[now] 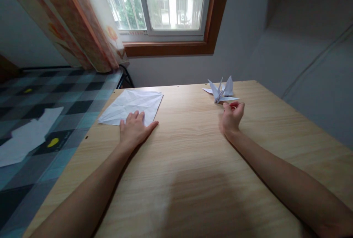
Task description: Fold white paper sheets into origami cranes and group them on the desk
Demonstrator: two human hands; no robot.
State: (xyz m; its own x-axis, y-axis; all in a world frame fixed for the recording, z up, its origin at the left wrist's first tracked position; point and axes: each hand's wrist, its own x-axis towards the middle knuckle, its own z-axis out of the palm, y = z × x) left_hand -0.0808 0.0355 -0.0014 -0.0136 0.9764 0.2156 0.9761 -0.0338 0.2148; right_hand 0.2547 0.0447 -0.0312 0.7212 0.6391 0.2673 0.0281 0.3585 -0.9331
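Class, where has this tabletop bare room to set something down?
Bare tabletop lies between the left forearm and right forearm, reaching back between the creased paper sheet and origami cranes. Another patch runs from the right forearm to the tabletop's right edge. Crowded: far left, where the left hand overlaps the sheet, and around the cranes beside the right hand.

The left hand (134, 127) lies palm down across the near edge of the creased paper sheet (138, 101), thumb splayed, left forearm (95, 179) slanting back from it. Well right of the sheet, the right hand (232, 117) curls into a loose fist, right forearm (278, 168) angled outward.
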